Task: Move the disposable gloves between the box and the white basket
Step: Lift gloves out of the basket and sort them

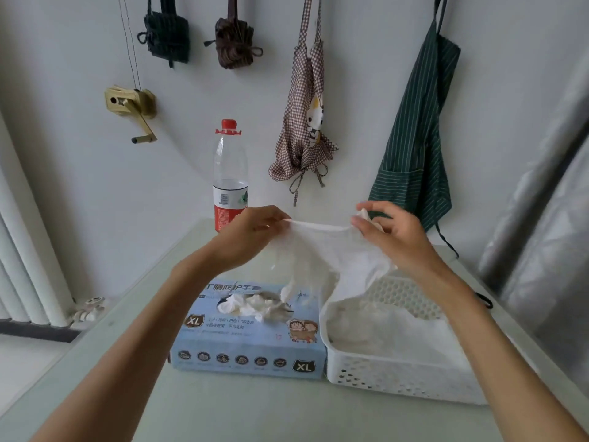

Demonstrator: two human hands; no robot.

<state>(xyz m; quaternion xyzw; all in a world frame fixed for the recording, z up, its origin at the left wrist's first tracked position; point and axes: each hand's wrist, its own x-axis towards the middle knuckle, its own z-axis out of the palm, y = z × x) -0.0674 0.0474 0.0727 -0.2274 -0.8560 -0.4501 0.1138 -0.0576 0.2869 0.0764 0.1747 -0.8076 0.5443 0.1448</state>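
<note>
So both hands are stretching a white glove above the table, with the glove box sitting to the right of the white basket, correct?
Not quite. The head view shows both hands, left hand and right hand, stretching the white glove, but the glove box sits to the left of the white basket, not the right.

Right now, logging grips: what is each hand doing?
Left hand: pinching the glove cuff.
Right hand: pinching the same glove's cuff.

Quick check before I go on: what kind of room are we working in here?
Probably a home kitchen or utility corner: aprons hang on the wall, a drink bottle stands on the table, and a radiator sits at the left. Both hands hold a disposable glove.
</note>
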